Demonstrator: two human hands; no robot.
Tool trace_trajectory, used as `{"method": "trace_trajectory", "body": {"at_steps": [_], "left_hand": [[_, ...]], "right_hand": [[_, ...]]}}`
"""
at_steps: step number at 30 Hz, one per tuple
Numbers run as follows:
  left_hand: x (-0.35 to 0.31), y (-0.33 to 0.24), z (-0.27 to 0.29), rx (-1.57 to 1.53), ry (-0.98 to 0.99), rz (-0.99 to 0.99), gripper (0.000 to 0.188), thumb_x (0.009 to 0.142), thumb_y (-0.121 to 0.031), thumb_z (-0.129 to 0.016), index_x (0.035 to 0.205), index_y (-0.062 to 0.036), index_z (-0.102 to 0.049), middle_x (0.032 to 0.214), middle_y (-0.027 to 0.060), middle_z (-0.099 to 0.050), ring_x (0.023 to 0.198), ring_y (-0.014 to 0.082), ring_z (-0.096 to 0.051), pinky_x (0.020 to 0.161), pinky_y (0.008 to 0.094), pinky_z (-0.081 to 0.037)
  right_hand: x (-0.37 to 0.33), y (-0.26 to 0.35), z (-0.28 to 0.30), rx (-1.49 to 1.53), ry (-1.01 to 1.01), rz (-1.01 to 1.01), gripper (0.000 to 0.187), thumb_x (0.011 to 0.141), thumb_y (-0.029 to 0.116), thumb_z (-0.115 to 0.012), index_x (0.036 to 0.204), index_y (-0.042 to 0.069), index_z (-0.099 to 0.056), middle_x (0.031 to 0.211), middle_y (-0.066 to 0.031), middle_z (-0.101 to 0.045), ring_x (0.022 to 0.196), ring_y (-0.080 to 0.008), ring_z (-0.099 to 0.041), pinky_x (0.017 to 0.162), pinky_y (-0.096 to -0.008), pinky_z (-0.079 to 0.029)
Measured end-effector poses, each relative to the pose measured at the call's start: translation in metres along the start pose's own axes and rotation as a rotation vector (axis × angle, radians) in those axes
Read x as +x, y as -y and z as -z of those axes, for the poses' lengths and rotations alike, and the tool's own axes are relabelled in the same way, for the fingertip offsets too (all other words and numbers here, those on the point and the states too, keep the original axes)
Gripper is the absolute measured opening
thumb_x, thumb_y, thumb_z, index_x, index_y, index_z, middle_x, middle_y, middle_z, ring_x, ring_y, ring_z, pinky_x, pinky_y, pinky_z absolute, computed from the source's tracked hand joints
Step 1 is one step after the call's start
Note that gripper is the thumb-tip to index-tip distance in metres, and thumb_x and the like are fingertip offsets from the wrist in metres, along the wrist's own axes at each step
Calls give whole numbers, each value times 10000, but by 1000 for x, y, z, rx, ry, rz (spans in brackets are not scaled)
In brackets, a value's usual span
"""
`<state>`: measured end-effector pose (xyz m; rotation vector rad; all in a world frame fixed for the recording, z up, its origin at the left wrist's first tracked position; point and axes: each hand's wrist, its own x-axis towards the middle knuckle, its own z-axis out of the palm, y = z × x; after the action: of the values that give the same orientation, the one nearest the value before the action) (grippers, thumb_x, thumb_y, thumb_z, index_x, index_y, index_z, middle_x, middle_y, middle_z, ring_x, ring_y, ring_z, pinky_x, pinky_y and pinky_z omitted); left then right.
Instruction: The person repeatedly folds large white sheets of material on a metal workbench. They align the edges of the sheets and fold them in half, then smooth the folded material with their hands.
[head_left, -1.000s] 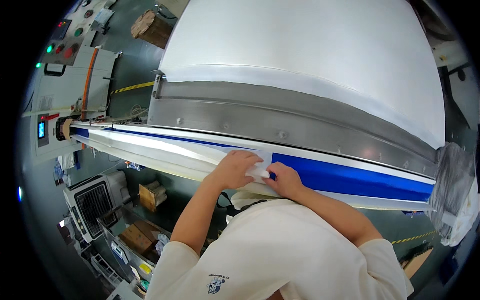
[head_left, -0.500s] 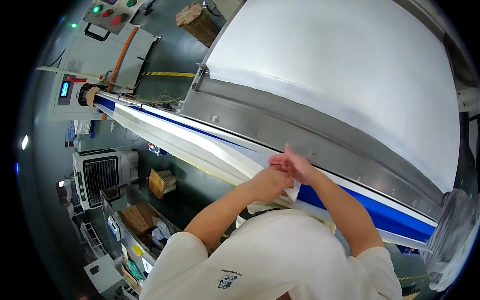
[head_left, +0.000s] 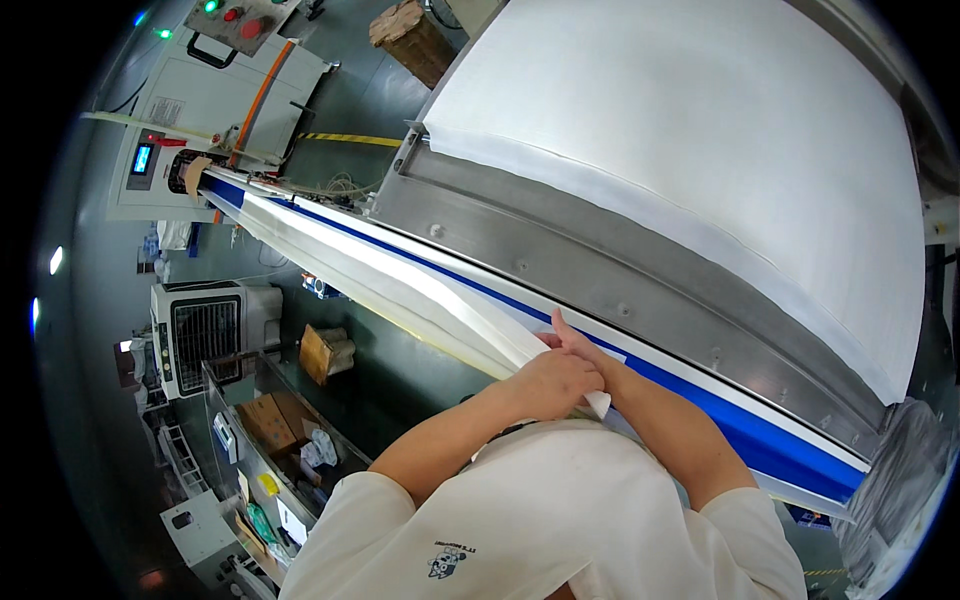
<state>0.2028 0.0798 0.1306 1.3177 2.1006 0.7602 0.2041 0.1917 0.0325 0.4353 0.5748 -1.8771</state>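
A long strip of white sheet material [head_left: 455,308], loosely folded along its length, runs from the far left to my hands. My left hand [head_left: 556,383] is closed on its near end, and a small pointed corner pokes out below the fingers. Crossing just above and behind it, my right hand [head_left: 572,343] rests against the strip with its thumb stretched up and apart. Its fingertips are mostly hidden by the left hand and the sheet. Under both hands lies a blue band [head_left: 745,425] along a white-edged rail.
Beyond the rail is a metal bed [head_left: 560,262] with a wide white sheet [head_left: 690,130] on it. A control cabinet [head_left: 170,110] stands far left. An air cooler [head_left: 210,340], a wooden block [head_left: 325,355] and a bin with cardboard boxes [head_left: 265,425] are at the left.
My hands have drawn closer to my body, the left sliding down over the right's palm side with the sheet's end. The right fingers have moved behind the left hand. The view has shifted slightly.
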Motion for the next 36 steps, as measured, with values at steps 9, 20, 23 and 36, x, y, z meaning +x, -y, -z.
{"method": "trace_trajectory", "body": {"at_steps": [9, 20, 23, 36], "left_hand": [[8, 3, 0, -131, -14, 147, 293, 727, -110, -698, 1013, -87, -637, 995, 115, -636, 955, 328, -584, 857, 421, -452], [4, 14, -2, -276, -70, 106, 271, 794, -159, -682, 1049, -89, -625, 1027, 115, -634, 959, 324, -593, 819, 414, -481], [-8, 57, 21, -163, -250, 252, 250, 819, -181, -669, 1046, -83, -634, 1021, 122, -642, 957, 322, -602, 829, 402, -484], [12, 257, 95, 497, -908, 445, 324, 828, -169, -609, 1125, -53, -554, 1172, 133, -550, 1119, 327, -517, 989, 456, -385]], "right_hand": [[-10, -14, 27, 63, -168, 1, 845, 846, 752, -359, 1247, 26, -522, 1117, -65, -619, 1017, -175, -587, 874, -317, -466], [-53, -36, 46, 20, -64, 105, 659, 942, 617, -357, 1208, 50, -562, 1217, -112, -594, 1123, -226, -566, 922, -388, -459], [-64, -8, 34, -112, -284, 43, 597, 972, 530, -383, 1233, 16, -542, 1185, -117, -606, 1069, -217, -589, 901, -351, -460], [53, 235, -45, -1493, -799, 718, 251, 879, 245, -605, 970, 16, -647, 809, -83, -677, 694, -170, -608, 672, -312, -486]]}}
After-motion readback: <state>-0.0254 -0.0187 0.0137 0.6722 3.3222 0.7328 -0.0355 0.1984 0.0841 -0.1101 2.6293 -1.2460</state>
